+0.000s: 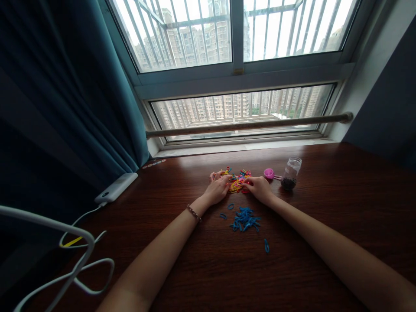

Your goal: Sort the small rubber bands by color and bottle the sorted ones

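A mixed pile of small red, yellow, pink and multicoloured elastic hair bands (236, 185) lies on the wooden table between my hands. My left hand (218, 189) rests on the pile's left side, palm down, its fingers apart and partly over the bands. At the right edge of the pile, my right hand (259, 188) has its thumb and fingertips drawn together among the bands; what they pinch, if anything, is too small to tell. Nearer to me sits a heap of blue hair bands (245, 219), with a few loose blue ones around it.
A pink scoop (268, 173) and a clear jar (289, 177) with dark contents in its bottom stand right of my right hand. On the left are a white power bank (117, 187), white cables (87, 236) and a blue curtain (107, 86). A window is behind the table (195, 277).
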The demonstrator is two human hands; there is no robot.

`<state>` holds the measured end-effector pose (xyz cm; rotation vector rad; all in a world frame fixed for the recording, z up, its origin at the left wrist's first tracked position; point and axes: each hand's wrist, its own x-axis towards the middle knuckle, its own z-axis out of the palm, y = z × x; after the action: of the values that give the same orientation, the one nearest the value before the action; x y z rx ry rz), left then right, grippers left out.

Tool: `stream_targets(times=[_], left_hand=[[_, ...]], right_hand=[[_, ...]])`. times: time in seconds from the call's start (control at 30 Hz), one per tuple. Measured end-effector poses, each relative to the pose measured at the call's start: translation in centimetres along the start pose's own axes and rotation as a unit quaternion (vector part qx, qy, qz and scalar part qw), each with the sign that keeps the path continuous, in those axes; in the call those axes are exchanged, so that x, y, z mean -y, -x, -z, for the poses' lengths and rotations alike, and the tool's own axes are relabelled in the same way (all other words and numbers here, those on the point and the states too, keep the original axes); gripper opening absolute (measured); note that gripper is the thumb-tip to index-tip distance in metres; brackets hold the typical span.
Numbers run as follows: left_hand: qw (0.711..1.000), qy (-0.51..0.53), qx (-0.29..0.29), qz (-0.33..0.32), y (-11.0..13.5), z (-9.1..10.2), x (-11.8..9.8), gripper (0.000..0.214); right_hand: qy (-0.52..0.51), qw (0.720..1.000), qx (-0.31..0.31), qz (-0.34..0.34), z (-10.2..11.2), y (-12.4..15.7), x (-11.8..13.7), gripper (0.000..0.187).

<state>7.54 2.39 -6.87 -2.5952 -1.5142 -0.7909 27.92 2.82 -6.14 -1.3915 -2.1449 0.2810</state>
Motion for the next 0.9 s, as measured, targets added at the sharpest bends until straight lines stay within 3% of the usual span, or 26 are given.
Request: stream_targets(times=[0.23,0.4,0.5,0.63,0.73,0.83,0.9], left_hand=[[0.998,-0.015,0.064,0.000,-0.1,-0.1,0.0,0.030],[0.996,-0.042,0.073,-0.001,-0.1,0.1,0.0,0.034],[0.998,-0.032,0.054,-0.007,-0.1,0.1,-0.1,0.032],[1.000,-0.002,-0.021,0.001,-0.2,0.3,0.1,0.026],[0.995,0.019,-0.090,0.028,-0.3,0.3,0.6,0.017],[0.989,0.030,-0.131,0.061,-0.3,0.3,1.1,0.008],[0.985,0.040,-0.148,0.077,-0.3,0.2,1.4,0.005]], right_hand=[[-0.248,0.967,-0.056,-0.032,-0.6,-0.9,-0.9,0.034],[-0.317,0.945,-0.062,-0.048,-0.6,-0.9,-0.7,0.035],[-0.340,0.936,-0.072,-0.058,-0.6,-0.9,-0.6,0.035],[-0.425,0.899,-0.062,-0.087,0.0,-1.0,-0.2,0.034],[-0.480,0.873,0.059,-0.063,1.3,-0.8,0.3,0.032],[-0.441,0.844,0.305,0.017,2.7,-0.4,0.8,0.030],[-0.388,0.820,0.417,0.050,3.0,-0.4,0.9,0.032]])
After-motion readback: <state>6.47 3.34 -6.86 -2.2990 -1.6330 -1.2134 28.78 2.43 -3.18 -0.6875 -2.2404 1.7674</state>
